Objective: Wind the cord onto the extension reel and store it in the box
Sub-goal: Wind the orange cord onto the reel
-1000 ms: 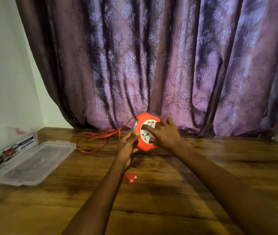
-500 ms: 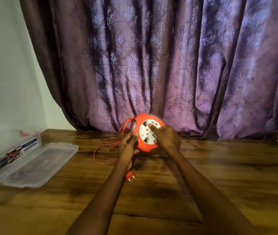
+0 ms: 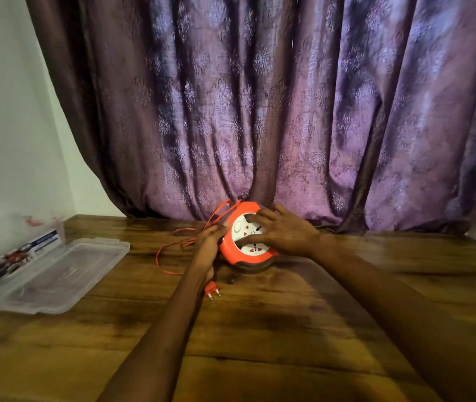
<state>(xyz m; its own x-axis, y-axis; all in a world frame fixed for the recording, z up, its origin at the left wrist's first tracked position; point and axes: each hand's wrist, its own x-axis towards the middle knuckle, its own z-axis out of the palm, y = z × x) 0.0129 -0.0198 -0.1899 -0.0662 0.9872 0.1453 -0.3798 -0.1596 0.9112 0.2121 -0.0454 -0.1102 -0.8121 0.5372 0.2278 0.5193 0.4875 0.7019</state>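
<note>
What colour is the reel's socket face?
White, with red socket inserts, inside the orange reel; the head view shows it.

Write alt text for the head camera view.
Two bare hands work an orange extension reel on a wooden table: the left hand holds its edge, the right hand lies across its white socket face. Loose orange cord trails left; a clear plastic box sits open at far left.
</note>
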